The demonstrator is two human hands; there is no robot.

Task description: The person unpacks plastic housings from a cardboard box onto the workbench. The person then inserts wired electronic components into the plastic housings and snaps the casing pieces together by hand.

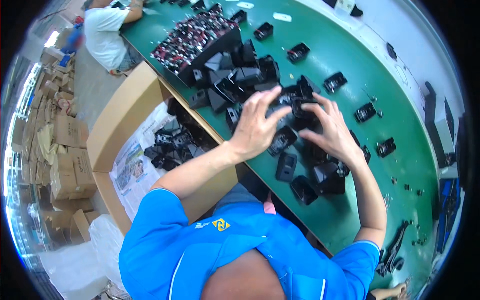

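Observation:
Over a heap of black plastic housings (285, 167), my two hands face each other with fingers apart. My left hand (257, 122) is open, its thumb and index finger pointing at a small black housing (299, 106) between the hands. My right hand (327, 125) is also open, with its fingertips at the right side of that housing and its thumb spread below. Whether any fingertip touches the housing I cannot tell. More dark pieces lie under and around both hands, partly hidden by them.
A black bin (212, 62) full of small red, black and silver parts stands on the green table (345, 55). Open housings (335, 81) line the table's far side. At my left is a cardboard box (117, 122) holding newspaper and black parts. A person (105, 37) sits far left.

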